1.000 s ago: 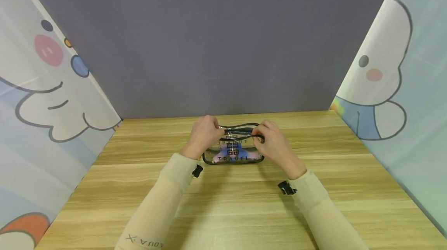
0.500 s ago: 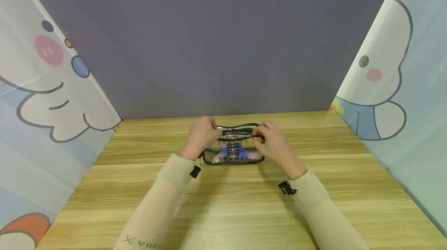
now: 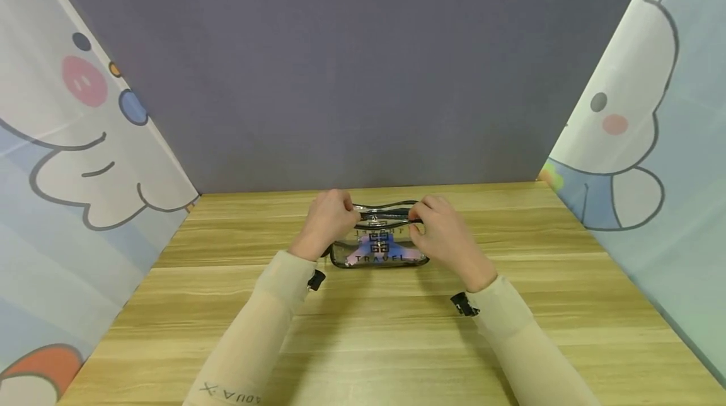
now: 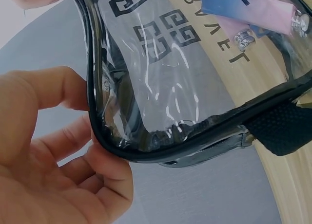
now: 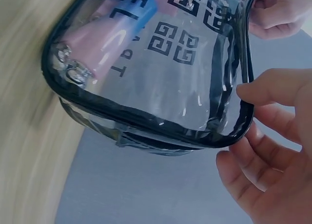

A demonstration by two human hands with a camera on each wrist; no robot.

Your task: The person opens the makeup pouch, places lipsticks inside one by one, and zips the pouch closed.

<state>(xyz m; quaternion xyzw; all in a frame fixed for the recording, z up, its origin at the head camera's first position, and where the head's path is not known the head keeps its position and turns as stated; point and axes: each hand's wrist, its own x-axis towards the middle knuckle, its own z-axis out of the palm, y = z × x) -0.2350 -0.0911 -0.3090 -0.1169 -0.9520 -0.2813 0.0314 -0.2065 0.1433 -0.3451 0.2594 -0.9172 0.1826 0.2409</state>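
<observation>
A clear plastic toiletry pouch (image 3: 379,239) with black piping and "TRAVEL" print stands upright on the wooden table. Its top left corner is pinched between the thumb and fingers of my left hand (image 3: 330,215). My right hand (image 3: 446,232) pinches the top right corner at the front edge. Through the clear wall, pink-and-blue tubes (image 5: 105,41) with crinkled silvery ends show at the bottom. A black fabric tab (image 4: 282,129) sits on the pouch's left side. Between the front and back edges runs a dark strip; whether the top is zipped I cannot tell.
The wood-grain table (image 3: 368,343) reaches back to a plain grey panel (image 3: 363,78). Cartoon-printed curtains (image 3: 51,135) stand along the left and right sides. Each wrist carries a small black camera (image 3: 465,304).
My left hand has shifted slightly left, still at the corner. The right fingers have moved slightly along the front edge. The head view has turned a little; the pouch stays in place.
</observation>
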